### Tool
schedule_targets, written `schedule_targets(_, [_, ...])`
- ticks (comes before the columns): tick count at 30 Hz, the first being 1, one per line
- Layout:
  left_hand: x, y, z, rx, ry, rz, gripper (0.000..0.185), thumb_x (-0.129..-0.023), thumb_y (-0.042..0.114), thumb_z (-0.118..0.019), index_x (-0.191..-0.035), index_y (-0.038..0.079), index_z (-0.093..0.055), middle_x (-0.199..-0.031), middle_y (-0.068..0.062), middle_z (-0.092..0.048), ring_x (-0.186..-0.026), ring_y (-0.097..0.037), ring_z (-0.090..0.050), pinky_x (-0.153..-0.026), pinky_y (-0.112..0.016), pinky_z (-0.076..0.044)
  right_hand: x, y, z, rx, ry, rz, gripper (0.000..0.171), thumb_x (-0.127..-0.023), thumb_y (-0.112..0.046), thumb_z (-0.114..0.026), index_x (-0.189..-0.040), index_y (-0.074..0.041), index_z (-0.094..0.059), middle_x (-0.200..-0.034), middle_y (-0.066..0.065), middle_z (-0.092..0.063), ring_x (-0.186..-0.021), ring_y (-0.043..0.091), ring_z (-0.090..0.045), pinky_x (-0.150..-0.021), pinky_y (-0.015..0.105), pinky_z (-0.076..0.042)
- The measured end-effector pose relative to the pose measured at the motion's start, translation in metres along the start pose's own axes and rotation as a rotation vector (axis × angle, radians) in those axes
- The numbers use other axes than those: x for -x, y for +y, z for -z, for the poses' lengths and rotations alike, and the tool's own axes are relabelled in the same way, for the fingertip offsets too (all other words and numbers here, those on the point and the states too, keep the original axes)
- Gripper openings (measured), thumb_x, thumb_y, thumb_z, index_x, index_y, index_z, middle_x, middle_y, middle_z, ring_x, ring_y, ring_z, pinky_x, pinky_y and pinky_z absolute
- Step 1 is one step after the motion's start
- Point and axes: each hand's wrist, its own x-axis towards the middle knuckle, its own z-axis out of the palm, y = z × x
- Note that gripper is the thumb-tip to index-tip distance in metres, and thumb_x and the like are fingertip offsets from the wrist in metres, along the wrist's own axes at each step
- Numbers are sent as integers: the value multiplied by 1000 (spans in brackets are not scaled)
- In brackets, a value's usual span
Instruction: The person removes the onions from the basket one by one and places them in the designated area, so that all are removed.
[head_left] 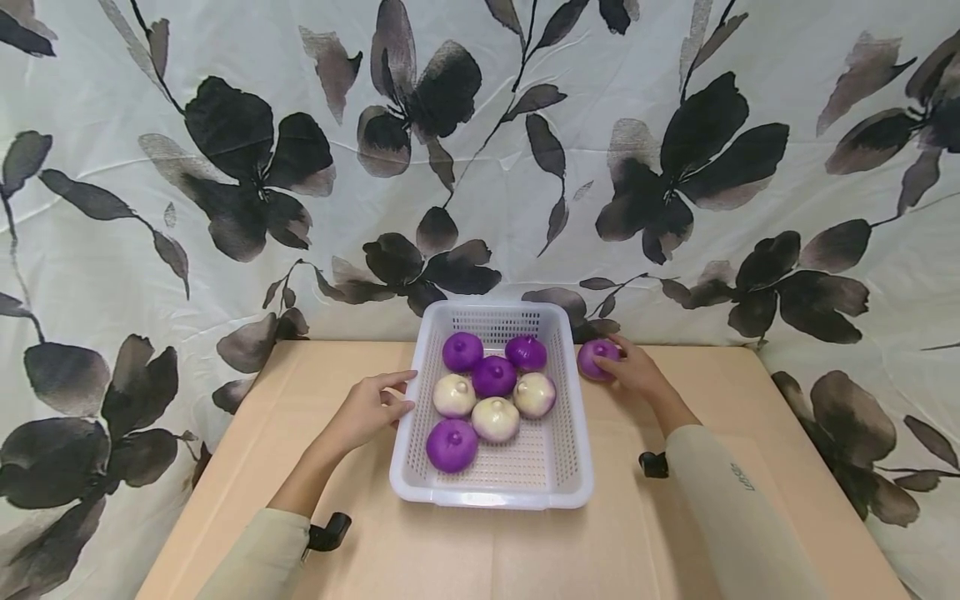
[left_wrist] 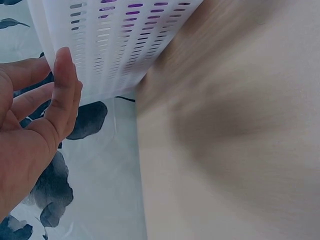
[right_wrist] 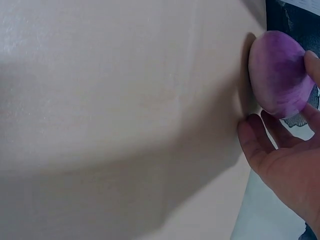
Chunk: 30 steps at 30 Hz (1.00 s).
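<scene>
A white plastic basket [head_left: 566, 454] with slotted walls stands on the table, holding purple onions [head_left: 453, 446] and pale white onions [head_left: 496, 419]. At its left side my left hand [head_left: 375, 406] grips the rim with thumb and fingertips. The left wrist view shows those fingers [left_wrist: 62, 92] bent against the basket's outer wall [left_wrist: 110, 45]. Just right of the basket, a single purple onion [head_left: 597, 359] lies near the table's back edge. My right hand [head_left: 636, 367] holds this onion, its thumb and a finger on it. In the right wrist view the onion [right_wrist: 279, 75] shows a paler side.
The light wooden table [head_left: 450, 554] ends at the back against a floral cloth [head_left: 525, 208] hanging behind it. Black straps with small mounts [head_left: 328, 532] sit on both wrists, over light sleeves [head_left: 258, 557].
</scene>
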Motion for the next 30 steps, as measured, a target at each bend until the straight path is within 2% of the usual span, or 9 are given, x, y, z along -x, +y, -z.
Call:
schedule_targets(16, [-2, 1, -1, -8, -3, -3, 55, -93, -5, -68, -146, -6, -53, -121, -29, -62, -77, -21, -73, -65, -45, -66, 5, 0, 7, -40, -16, -6, 80, -102, -38, -64, -162, -2, -26, -154, 38, -39, -143, 54, -38, -120, 66, -34])
schedule_targets(21, [-3, 3, -2, 0, -2, -5, 55, -93, -4, -69, -146, -6, -53, -121, -28, -63, -76, -21, -73, -68, -53, -65, 12, -4, 21, -9, -23, 40, 78, -103, -36, -63, -162, -1, -25, -154, 39, -38, -142, 56, -39, -119, 69, -33])
schedule_targets(30, [-1, 0, 0, 3, 2, -3, 55, -93, -4, -68, -145, -7, -53, -121, -30, -62, -75, -18, -73, -67, -51, -66, 24, -22, 40, 15, -30, 133, 71, -103, -23, -63, -160, 1, -29, -156, 39, -34, -136, 63, -41, -115, 69, -39])
